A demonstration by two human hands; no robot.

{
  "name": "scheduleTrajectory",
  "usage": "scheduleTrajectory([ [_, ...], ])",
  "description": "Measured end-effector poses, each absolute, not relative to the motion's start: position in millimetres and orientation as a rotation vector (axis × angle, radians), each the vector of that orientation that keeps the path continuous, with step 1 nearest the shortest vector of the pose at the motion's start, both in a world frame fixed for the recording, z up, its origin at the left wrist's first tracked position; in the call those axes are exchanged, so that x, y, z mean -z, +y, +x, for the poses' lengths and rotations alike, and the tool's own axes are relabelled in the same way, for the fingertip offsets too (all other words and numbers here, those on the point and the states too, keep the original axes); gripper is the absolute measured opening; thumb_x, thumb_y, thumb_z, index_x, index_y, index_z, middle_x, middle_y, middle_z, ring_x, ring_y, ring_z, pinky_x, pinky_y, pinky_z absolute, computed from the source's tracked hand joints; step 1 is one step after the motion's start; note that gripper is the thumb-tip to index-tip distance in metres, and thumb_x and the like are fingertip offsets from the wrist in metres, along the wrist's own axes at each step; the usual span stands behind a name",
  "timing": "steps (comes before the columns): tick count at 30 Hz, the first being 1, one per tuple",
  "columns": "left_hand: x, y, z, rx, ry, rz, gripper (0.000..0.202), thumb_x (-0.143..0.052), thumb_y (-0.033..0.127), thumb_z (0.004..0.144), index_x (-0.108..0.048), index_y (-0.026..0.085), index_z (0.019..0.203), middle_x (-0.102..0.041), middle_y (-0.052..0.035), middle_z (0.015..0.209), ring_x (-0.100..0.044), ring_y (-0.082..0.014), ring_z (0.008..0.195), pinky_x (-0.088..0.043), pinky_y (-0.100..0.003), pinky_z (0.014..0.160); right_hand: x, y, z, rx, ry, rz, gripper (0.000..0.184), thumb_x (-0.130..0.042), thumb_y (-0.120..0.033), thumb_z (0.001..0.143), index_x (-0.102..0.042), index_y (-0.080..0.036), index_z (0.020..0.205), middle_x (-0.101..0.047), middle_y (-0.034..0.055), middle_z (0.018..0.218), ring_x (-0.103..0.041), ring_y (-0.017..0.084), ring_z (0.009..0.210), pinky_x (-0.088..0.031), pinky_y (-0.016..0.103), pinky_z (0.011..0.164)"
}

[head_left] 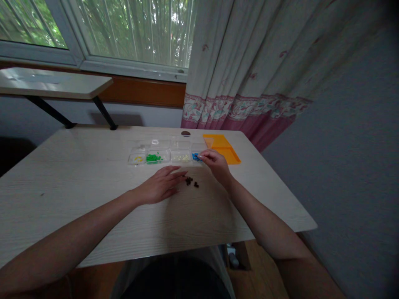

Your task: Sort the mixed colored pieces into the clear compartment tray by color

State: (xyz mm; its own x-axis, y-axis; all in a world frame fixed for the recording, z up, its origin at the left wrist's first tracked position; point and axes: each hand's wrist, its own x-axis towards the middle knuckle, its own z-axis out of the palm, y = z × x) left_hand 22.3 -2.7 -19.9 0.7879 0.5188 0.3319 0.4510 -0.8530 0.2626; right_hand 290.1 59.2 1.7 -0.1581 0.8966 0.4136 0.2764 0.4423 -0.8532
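Note:
My left hand (162, 185) lies flat on the pale wooden table (93, 187), fingers stretched toward a small heap of dark beads (191, 181). My right hand (215, 162) is pinched at the blue beads (195, 157) in the right end of a clear compartment box (165, 154). What its fingertips hold is too small to make out. The box also holds green beads (153, 158), yellow beads (138, 159) and pale beads (182, 158).
An orange lid or tray (222, 148) lies right of the box by the table's far right edge. A small dark round thing (185, 133) sits behind the box. A folding side table (52, 83) stands under the window; a curtain (249, 62) hangs at right.

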Motion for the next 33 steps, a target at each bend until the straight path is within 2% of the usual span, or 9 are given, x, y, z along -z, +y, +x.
scheduleTrajectory([
  [5,21.3,-0.7,20.9,-0.597,0.733,2.783,0.048,-0.05,0.027,0.095,-0.045,0.026,0.143,-0.051,-0.0086,0.144,-0.036,-0.0286,0.14,-0.034,-0.053,0.113,-2.7,80.8,323.8,-0.384,-1.654,-1.213,0.023,-0.064,-0.043,0.082,-0.072,-0.021,0.079,-0.068,0.006,0.086,-0.06,0.021,0.087,-0.045,0.037,0.085],
  [8,20.4,-1.8,20.6,-0.641,0.714,2.728,0.041,-0.044,0.022,0.097,-0.05,0.024,0.138,-0.056,-0.0093,0.138,-0.047,-0.0246,0.131,-0.04,-0.049,0.11,0.9,91.6,342.7,-0.095,-1.692,-1.318,0.021,-0.06,-0.037,0.085,-0.072,-0.021,0.08,-0.07,0.0073,0.089,-0.059,0.023,0.093,-0.041,0.04,0.093],
  [11,19.9,-3.7,20.4,-0.685,0.709,2.66,0.035,-0.041,0.02,0.098,-0.057,0.022,0.129,-0.06,-0.0107,0.129,-0.053,-0.0217,0.12,-0.045,-0.043,0.105,9.0,98.9,355.5,0.077,-1.726,-1.441,0.023,-0.058,-0.035,0.087,-0.073,-0.019,0.082,-0.07,0.0095,0.091,-0.056,0.025,0.096,-0.039,0.042,0.093],
  [17,16.3,-6.8,19.6,-0.676,0.81,2.642,0.024,-0.043,0.024,0.098,-0.064,0.018,0.106,-0.062,-0.0109,0.106,-0.056,-0.0214,0.103,-0.048,-0.038,0.092,25.5,102.8,363.9,0.158,-1.799,-1.657,0.029,-0.054,-0.038,0.088,-0.075,-0.018,0.085,-0.07,0.0116,0.095,-0.053,0.027,0.097,-0.038,0.043,0.089],
  [20,15.7,-5.9,19.2,-0.695,0.852,2.638,0.022,-0.043,0.025,0.098,-0.063,0.018,0.104,-0.061,-0.0101,0.102,-0.054,-0.0219,0.102,-0.047,-0.037,0.09,25.1,101.9,363.8,0.157,-1.842,-1.656,0.03,-0.053,-0.038,0.089,-0.075,-0.019,0.087,-0.071,0.0119,0.095,-0.054,0.027,0.096,-0.039,0.043,0.088],
  [27,18.8,-0.6,18.4,-0.719,1.062,2.611,0.022,-0.058,0.037,0.091,-0.061,0.019,0.103,-0.059,-0.0084,0.101,-0.053,-0.0239,0.101,-0.044,-0.039,0.09,12.1,88.8,346.5,0.169,-1.79,-1.483,0.03,-0.048,-0.036,0.093,-0.074,-0.019,0.094,-0.071,0.0101,0.096,-0.056,0.025,0.097,-0.039,0.042,0.09],
  [33,16.4,-0.9,19.3,-0.668,1.065,2.637,0.017,-0.055,0.033,0.094,-0.064,0.019,0.094,-0.059,-0.0067,0.095,-0.052,-0.0219,0.096,-0.043,-0.036,0.087,6.3,68.1,313.6,0.231,-2.015,-1.141,0.022,-0.054,-0.033,0.093,-0.073,-0.023,0.091,-0.072,0.0052,0.089,-0.059,0.022,0.092,-0.04,0.039,0.09],
])
